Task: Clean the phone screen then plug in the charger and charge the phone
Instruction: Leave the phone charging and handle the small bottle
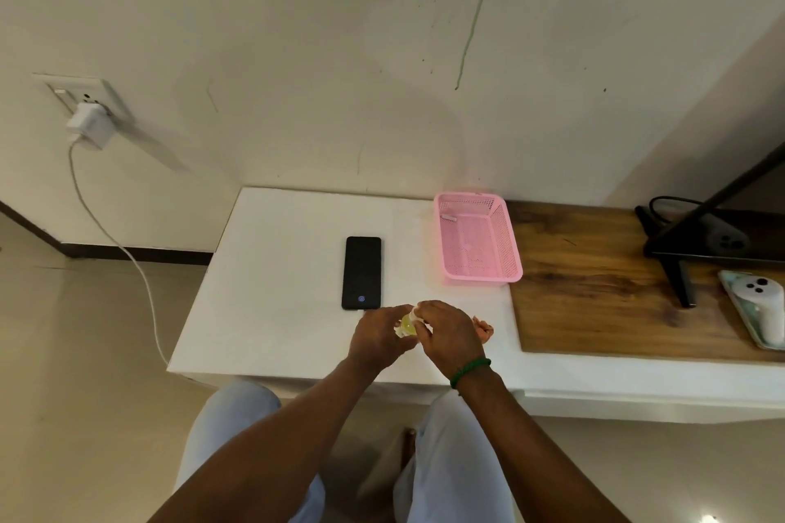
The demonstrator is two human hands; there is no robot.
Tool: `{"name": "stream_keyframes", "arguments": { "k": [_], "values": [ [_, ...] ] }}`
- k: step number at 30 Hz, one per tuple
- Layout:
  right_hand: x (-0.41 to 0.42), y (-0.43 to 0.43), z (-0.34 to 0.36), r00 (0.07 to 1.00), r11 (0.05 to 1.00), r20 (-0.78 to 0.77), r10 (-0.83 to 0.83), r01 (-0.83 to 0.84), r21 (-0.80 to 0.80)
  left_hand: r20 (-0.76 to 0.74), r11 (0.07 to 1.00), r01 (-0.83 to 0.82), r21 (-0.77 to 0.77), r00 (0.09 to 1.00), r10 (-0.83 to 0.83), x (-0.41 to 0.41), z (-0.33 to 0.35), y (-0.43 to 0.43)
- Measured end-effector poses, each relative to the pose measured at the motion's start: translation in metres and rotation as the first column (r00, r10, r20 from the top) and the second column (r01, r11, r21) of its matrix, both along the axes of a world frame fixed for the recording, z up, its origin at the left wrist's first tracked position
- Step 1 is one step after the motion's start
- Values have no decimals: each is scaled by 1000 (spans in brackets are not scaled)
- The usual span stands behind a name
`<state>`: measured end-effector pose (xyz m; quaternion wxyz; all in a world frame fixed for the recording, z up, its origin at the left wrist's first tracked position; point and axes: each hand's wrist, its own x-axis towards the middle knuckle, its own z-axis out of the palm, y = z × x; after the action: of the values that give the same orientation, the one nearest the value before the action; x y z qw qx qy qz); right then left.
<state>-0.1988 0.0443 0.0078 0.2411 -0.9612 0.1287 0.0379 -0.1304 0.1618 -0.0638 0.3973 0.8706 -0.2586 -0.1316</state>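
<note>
Head view: both grips are closed on one item. Left hand (378, 338) curls round the body of a small bottle (407, 325). Right hand (450, 335) curls over its white top, fingers tight, no gap showing. Bottle is clear with yellowish liquid, tilted, top toward the right hand. It sits low over the near part of the worktop (276, 310), mostly hidden by fingers. Can't tell if the top is a cap or a sprayer. Green band (469, 372) on the right wrist. Crumpled orange cloth (485, 329) pokes out past the right hand, on the worktop.

Phone (362, 273) lies flat, screen up, on the white worktop just beyond the left hand, not touching it. Long axis runs away from the person toward the wall, nearly straight. Screen is black, with a small blue ring icon lit at the near end.

Charger (90, 125) is a white block seated in the wall socket (70, 91), far left. Its white cable (106, 225) drops and runs to the worktop's near-left corner. Free end is out of sight.

Pink mesh basket (478, 238) sits right of the phone, near it, at the seam with the wooden top (594, 289). Far right there's a white controller (760, 306) on a tray.
</note>
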Motion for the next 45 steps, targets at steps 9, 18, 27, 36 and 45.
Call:
{"name": "stream_keyframes", "arguments": {
  "k": [9, 18, 27, 36, 45],
  "values": [
    [-26, -50, -14, 926, 928, 102, -362, 347, 139, -98, 997, -23, 73, 995, 30, 4, -1, 1],
    [-28, -81, -41, 907, 909, -137, -398, 410, 73, -102, 998, -8, 65, 995, 14, 6, -3, 1],
    [-22, -78, -53, 882, 876, -121, -455, 468, 119, -96, 998, -9, 57, 995, 14, 5, 0, 0],
    [-19, -85, -17, 905, 911, 119, -409, 397, 109, -70, 995, -33, -99, 997, 26, 9, 32, -24],
    [40, -135, 54, 862, 911, 298, -411, 402, 95, 115, 981, 17, -194, 993, 6, 67, 102, -97]
  ]
}}
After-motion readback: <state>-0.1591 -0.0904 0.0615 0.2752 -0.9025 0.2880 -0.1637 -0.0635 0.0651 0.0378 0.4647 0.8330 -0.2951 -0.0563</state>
